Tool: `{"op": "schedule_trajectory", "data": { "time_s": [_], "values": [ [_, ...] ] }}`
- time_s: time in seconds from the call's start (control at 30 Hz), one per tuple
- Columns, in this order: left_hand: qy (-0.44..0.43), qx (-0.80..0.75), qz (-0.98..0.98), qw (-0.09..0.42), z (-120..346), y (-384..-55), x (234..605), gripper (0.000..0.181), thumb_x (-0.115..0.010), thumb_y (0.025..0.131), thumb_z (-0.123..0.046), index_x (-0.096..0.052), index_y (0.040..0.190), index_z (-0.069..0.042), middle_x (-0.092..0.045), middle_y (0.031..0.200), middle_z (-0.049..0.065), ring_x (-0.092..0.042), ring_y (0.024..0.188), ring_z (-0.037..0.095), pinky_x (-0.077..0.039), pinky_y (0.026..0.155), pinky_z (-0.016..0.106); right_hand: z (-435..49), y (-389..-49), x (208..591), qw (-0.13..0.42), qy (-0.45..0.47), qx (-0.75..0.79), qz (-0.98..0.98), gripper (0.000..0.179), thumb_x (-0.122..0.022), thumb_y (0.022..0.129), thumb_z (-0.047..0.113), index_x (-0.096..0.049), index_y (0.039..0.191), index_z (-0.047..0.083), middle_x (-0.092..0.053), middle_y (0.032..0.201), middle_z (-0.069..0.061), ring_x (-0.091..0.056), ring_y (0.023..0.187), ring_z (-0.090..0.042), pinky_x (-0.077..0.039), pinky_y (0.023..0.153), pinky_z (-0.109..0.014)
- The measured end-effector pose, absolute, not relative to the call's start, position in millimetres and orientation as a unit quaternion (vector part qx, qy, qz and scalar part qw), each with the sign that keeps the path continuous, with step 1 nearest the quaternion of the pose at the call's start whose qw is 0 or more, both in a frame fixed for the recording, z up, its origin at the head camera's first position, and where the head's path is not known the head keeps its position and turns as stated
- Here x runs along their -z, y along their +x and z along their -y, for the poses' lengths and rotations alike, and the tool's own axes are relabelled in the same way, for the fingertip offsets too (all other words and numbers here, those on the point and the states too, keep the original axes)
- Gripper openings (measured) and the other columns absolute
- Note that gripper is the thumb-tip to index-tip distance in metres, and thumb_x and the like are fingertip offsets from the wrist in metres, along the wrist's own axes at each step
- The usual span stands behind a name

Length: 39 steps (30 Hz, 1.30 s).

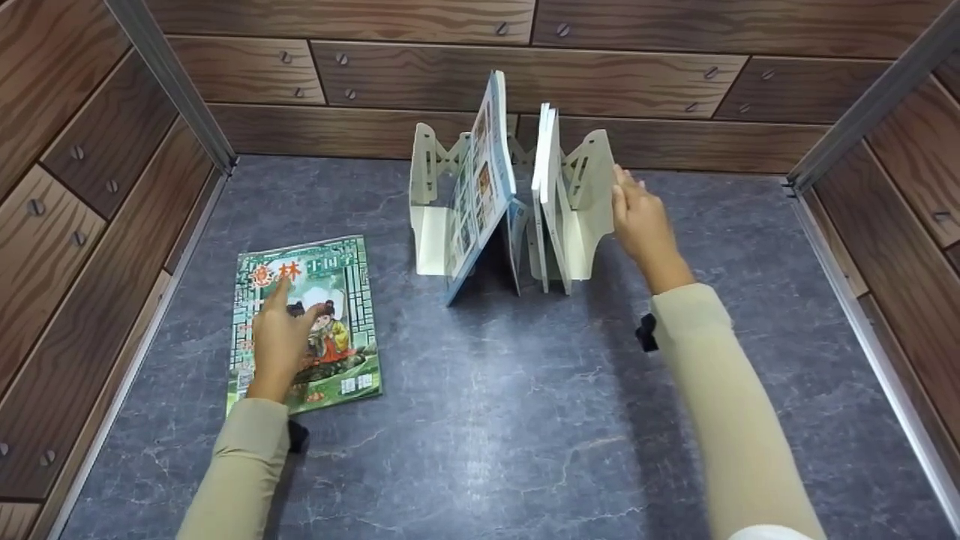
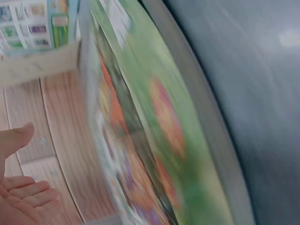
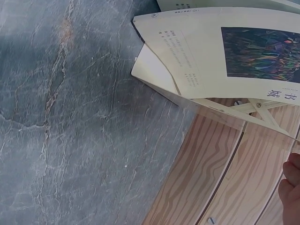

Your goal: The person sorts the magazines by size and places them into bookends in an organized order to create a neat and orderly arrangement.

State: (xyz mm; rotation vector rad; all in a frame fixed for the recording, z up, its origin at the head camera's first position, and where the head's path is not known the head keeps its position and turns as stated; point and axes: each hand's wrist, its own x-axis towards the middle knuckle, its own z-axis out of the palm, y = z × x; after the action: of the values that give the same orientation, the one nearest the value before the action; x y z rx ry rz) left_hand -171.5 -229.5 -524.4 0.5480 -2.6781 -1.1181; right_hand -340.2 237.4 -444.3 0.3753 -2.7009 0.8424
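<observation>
My left hand point(image 1: 281, 337) is over a green illustrated magazine point(image 1: 349, 300) lying flat at the left. Its thumb is spread from the fingers point(image 2: 30, 190), with nothing between them. An off-white expandable book rack point(image 1: 431, 247) stands at the back middle. In it, a blue-and-white book point(image 1: 480, 180) leans to the right, against a thinner one. Two thin white books point(image 1: 551, 202) stand near the rack's right end. My right hand point(image 1: 645, 229) is at the outer side of the right end panel point(image 1: 596, 180), fingertips right at its edge. The right wrist view shows a pale book cover point(image 3: 197, 51).
The dark grey marbled table point(image 1: 480, 427) is enclosed by wood-patterned panels point(image 1: 525, 82) at the back and both sides. Metal posts point(image 1: 180, 90) mark the back corners. A metal strip point(image 1: 877, 375) runs along the right edge.
</observation>
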Motion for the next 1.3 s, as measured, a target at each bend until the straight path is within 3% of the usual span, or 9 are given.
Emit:
{"op": "schedule_trajectory", "data": {
  "time_s": [0.3, 0.5, 0.57, 0.63, 0.73, 0.87, 0.93, 1.17, 1.3],
  "values": [
    [0.274, 0.358, 0.891, 0.055, 279.7, -153.8, 539.2, 0.080, -0.068, 0.094, -0.018, -0.021, 0.155, 0.006, -0.029, 0.156, 0.033, -0.043, 0.134, 0.052, -0.043, 0.110, 0.058, -235.8, -340.9, 442.1, 0.135, 0.134, -0.298, 0.936, 0.046, -0.035, 0.108, 0.019, -0.041, 0.148, -0.002, -0.045, 0.151, -0.023, -0.041, 0.144, -0.036, -0.026, 0.125, -0.044],
    [0.321, 0.385, 0.865, -0.018, 296.8, -144.9, 548.4, 0.087, -0.066, 0.096, -0.030, -0.013, 0.157, 0.004, -0.028, 0.155, 0.035, -0.061, 0.108, 0.048, -0.057, 0.078, 0.050, -235.9, -340.3, 440.6, 0.145, 0.136, -0.296, 0.934, 0.045, -0.036, 0.107, 0.018, -0.043, 0.147, -0.003, -0.047, 0.149, -0.023, -0.044, 0.141, -0.038, -0.028, 0.125, -0.045],
    [0.327, 0.380, 0.865, -0.021, 297.4, -143.5, 550.0, 0.087, -0.067, 0.096, -0.030, -0.016, 0.155, 0.007, -0.040, 0.147, 0.038, -0.065, 0.103, 0.043, -0.058, 0.072, 0.043, -236.1, -340.5, 440.9, 0.145, 0.136, -0.296, 0.934, 0.045, -0.036, 0.107, 0.018, -0.043, 0.147, -0.003, -0.047, 0.149, -0.023, -0.044, 0.141, -0.037, -0.028, 0.125, -0.045],
    [0.334, 0.379, 0.863, -0.021, 295.2, -143.1, 550.7, 0.082, -0.066, 0.096, -0.028, -0.021, 0.153, 0.010, -0.057, 0.130, 0.037, -0.070, 0.081, 0.035, -0.057, 0.059, 0.038, -236.4, -340.7, 441.5, 0.144, 0.134, -0.297, 0.934, 0.046, -0.036, 0.108, 0.018, -0.043, 0.147, -0.003, -0.047, 0.149, -0.023, -0.044, 0.142, -0.037, -0.027, 0.125, -0.045],
    [0.333, 0.350, 0.875, -0.008, 290.5, -144.0, 550.8, 0.064, -0.067, 0.095, -0.026, -0.044, 0.141, 0.013, -0.067, 0.095, 0.030, -0.065, 0.062, 0.029, -0.050, 0.047, 0.035, -236.8, -340.9, 442.3, 0.144, 0.131, -0.297, 0.935, 0.046, -0.036, 0.108, 0.018, -0.043, 0.147, -0.003, -0.046, 0.149, -0.023, -0.044, 0.142, -0.036, -0.027, 0.125, -0.045],
    [0.331, 0.288, 0.899, 0.009, 285.0, -145.1, 550.3, 0.040, -0.067, 0.094, -0.026, -0.063, 0.105, 0.013, -0.066, 0.089, 0.031, -0.065, 0.072, 0.041, -0.047, 0.050, 0.041, -236.8, -340.7, 443.0, 0.141, 0.131, -0.300, 0.934, 0.046, -0.035, 0.108, 0.019, -0.042, 0.148, -0.002, -0.045, 0.150, -0.023, -0.043, 0.142, -0.037, -0.026, 0.125, -0.045],
    [0.331, 0.276, 0.902, 0.011, 282.5, -146.0, 549.8, 0.036, -0.067, 0.094, -0.024, -0.065, 0.099, 0.012, -0.067, 0.096, 0.035, -0.066, 0.084, 0.048, -0.050, 0.055, 0.047, -237.1, -340.2, 443.3, 0.143, 0.131, -0.301, 0.934, 0.046, -0.035, 0.108, 0.019, -0.043, 0.147, -0.003, -0.046, 0.149, -0.023, -0.043, 0.142, -0.037, -0.027, 0.125, -0.045],
    [0.347, 0.298, 0.889, 0.016, 288.3, -149.1, 545.7, 0.039, -0.070, 0.091, -0.017, -0.063, 0.108, 0.017, -0.062, 0.112, 0.041, -0.061, 0.102, 0.055, -0.053, 0.080, 0.059, -237.6, -338.8, 443.7, 0.147, 0.131, -0.296, 0.935, 0.045, -0.036, 0.108, 0.018, -0.044, 0.147, -0.003, -0.047, 0.148, -0.024, -0.045, 0.140, -0.037, -0.030, 0.123, -0.046],
    [0.359, 0.352, 0.864, -0.025, 301.3, -147.1, 538.8, 0.050, -0.071, 0.091, -0.015, -0.057, 0.130, 0.013, -0.054, 0.132, 0.038, -0.055, 0.116, 0.053, -0.051, 0.096, 0.058, -238.0, -338.9, 443.9, 0.139, 0.132, -0.294, 0.936, 0.046, -0.035, 0.108, 0.019, -0.042, 0.148, -0.003, -0.046, 0.149, -0.024, -0.043, 0.142, -0.037, -0.027, 0.125, -0.045]
  ]
}}
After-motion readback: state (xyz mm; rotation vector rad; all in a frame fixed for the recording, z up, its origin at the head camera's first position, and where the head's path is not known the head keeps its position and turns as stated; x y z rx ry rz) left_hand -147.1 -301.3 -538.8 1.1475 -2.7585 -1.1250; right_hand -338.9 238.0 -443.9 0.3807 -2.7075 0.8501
